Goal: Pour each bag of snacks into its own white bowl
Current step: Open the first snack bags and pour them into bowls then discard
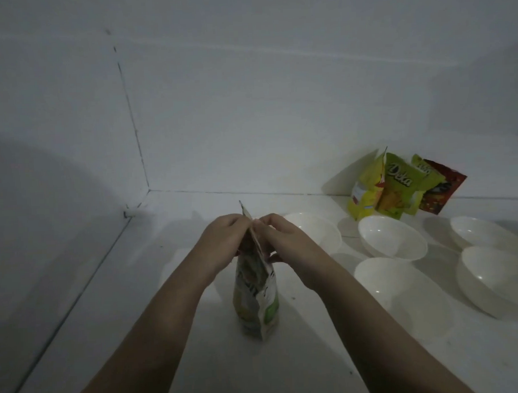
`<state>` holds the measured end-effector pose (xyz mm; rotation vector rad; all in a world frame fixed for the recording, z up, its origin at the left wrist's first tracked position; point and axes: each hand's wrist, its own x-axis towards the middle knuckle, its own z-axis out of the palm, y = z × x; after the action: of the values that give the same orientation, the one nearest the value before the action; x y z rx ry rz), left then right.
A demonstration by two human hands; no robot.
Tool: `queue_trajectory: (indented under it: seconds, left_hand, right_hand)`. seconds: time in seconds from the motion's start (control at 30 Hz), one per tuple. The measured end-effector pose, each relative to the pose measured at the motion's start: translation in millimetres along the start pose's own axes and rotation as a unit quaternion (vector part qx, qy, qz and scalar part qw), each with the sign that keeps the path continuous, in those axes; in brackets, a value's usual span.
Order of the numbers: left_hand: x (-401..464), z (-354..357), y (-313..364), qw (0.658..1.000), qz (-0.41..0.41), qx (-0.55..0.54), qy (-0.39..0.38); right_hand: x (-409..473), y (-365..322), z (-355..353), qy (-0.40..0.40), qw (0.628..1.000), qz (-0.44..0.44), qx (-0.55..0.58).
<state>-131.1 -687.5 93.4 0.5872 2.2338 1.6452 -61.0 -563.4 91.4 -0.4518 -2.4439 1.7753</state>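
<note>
A white and green snack bag (258, 300) stands upright on the white floor in front of me. My left hand (224, 239) pinches its top edge from the left. My right hand (279, 240) pinches the same top edge from the right. Several white bowls sit to the right: one (318, 229) just behind my right hand, one (391, 238) further right, one (404, 297) nearer to me. All look empty. Yellow-green snack bags (394, 190) and a red one (441, 191) lean against the back wall.
More white bowls (498, 278) sit at the far right, near the frame edge. White walls meet in a corner (147, 190) at the back left. The light is dim.
</note>
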Motion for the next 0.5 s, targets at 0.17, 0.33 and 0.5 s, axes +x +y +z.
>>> queue_trajectory:
  seconds: [0.17, 0.33, 0.5]
  left_hand:
    - [-1, 6, -7, 0.991, 0.013, -0.117, -0.060]
    - [1, 15, -12, 0.980, 0.004, -0.193, -0.038]
    - [0, 19, -13, 0.979, 0.055, -0.189, -0.052]
  right_hand:
    - [-5, -3, -1, 0.022, 1.000, 0.007, 0.007]
    - [-9, -6, 0, 0.030, 0.998, 0.001, -0.050]
    - [-6, -14, 1, 0.075, 0.992, -0.006, -0.103]
